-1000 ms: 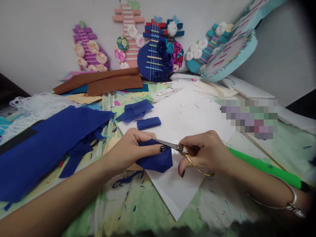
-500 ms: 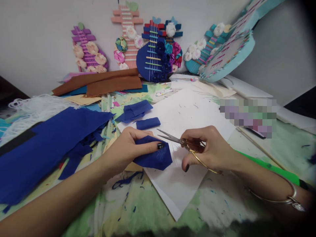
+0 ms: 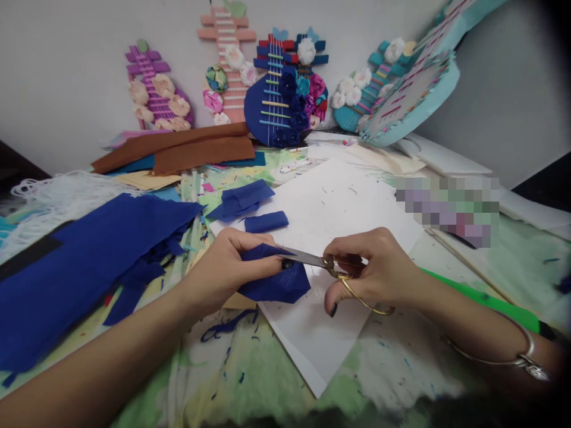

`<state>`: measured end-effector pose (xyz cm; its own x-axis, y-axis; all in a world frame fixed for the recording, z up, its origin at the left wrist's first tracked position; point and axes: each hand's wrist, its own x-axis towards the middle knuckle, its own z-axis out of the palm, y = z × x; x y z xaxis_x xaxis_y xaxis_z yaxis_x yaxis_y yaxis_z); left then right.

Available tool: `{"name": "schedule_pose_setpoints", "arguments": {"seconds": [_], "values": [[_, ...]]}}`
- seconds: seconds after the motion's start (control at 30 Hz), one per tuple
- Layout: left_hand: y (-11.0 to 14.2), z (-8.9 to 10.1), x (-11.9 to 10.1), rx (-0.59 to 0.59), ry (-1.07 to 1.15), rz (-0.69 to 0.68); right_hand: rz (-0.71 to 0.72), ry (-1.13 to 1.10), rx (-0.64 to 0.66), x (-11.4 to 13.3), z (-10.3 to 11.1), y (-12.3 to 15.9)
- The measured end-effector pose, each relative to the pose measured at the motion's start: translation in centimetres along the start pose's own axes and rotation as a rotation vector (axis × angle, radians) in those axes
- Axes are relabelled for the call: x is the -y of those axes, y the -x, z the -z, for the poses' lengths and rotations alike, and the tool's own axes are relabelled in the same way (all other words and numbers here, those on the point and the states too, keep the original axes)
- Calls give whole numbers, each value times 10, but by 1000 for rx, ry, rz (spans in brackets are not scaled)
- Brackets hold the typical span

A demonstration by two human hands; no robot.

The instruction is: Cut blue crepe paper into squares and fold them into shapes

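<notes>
My left hand (image 3: 236, 264) pinches a piece of dark blue crepe paper (image 3: 281, 285) between thumb and fingers, over a white sheet of paper (image 3: 307, 339). In my right hand (image 3: 370, 267) is a pair of scissors (image 3: 307, 257) with gold handles, fingers and thumb through the loops. Its blades lie nearly together across the top of the blue piece, beside my left thumb. Just beyond, a folded blue strip (image 3: 266, 222) and several stacked blue pieces (image 3: 243, 198) rest at the sheet's left side.
A large blue crepe sheet (image 3: 89, 267) spreads across the left, near white yarn (image 3: 57, 190). Brown paper (image 3: 196, 151) lies at the back. Decorated guitar shapes, among them a blue one (image 3: 263, 110), lean along the wall. A green object (image 3: 482, 297) lies under my right forearm.
The scissors have moved left onto the top of the blue crepe piece, and their blades have come closer together. My left hand keeps its hold in nearly the same place.
</notes>
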<state>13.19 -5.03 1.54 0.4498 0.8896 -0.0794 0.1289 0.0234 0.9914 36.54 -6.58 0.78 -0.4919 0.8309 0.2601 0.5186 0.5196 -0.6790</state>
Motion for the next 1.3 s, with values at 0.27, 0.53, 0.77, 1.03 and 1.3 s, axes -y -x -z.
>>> {"name": "schedule_pose_setpoints", "arguments": {"seconds": [0.27, 0.53, 0.77, 1.03, 1.3], "values": [[1, 0, 0, 16, 41, 25, 8, -2, -12, 0, 0, 1], [0, 0, 0, 23, 55, 56, 33, 21, -32, -2, -1, -1], [1, -1, 1, 18, 86, 52, 36, 46, -37, -2, -2, -1], [-2, -1, 2, 5, 106, 80, -70, 22, -99, -2, -1, -1], [-1, -1, 3, -70, 84, 99, -381, 471, -276, -20, 12, -11]]}}
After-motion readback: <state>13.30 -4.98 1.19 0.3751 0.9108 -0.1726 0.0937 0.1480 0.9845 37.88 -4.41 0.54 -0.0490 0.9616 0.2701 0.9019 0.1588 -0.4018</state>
